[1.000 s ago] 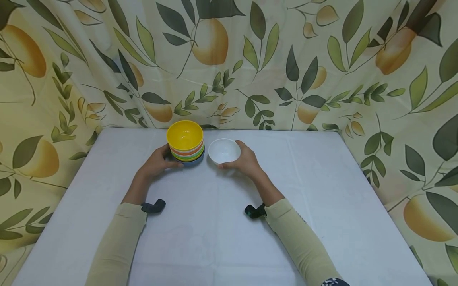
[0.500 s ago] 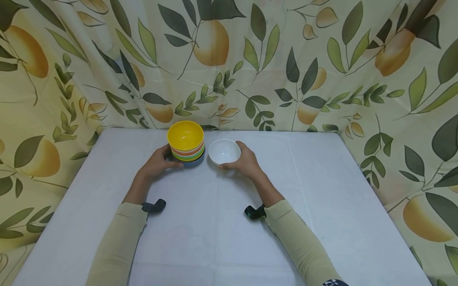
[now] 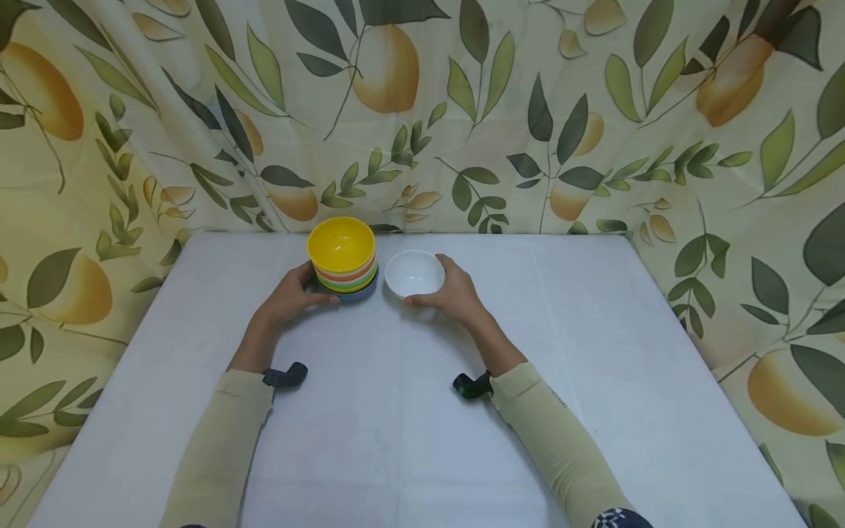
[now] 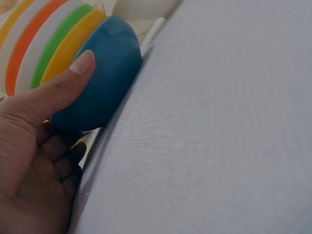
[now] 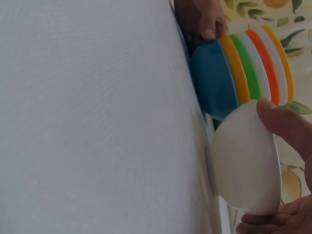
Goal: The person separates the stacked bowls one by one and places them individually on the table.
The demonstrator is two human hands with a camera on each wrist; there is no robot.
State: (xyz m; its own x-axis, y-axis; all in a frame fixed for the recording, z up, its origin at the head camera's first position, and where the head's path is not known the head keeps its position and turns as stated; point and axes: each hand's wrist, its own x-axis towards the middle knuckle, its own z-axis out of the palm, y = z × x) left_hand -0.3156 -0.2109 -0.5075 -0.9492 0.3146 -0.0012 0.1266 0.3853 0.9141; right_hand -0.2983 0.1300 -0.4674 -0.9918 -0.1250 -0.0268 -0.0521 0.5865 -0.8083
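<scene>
A stack of nested bowls stands upright near the table's far edge, with a yellow bowl [image 3: 342, 246] on top. White, orange, green and yellow-orange bands show below it, and a blue bowl [image 4: 114, 68] forms the base. My left hand [image 3: 290, 293] grips that blue bowl from the left, thumb on its near side and other fingers partly hidden behind. Just right of the stack, a white bowl [image 3: 414, 275] sits upright on the table. My right hand [image 3: 457, 295] holds it by its right side, thumb near the rim in the right wrist view.
A white cloth covers the table [image 3: 396, 411]. Behind and beside it hangs a curtain [image 3: 455, 139] printed with fruit and leaves, close to the stack. Only a narrow gap separates the white bowl from the stack.
Both hands keep their hold and the bowls stay in place. Only the head view has tilted slightly, so the table and bowls appear a little higher.
</scene>
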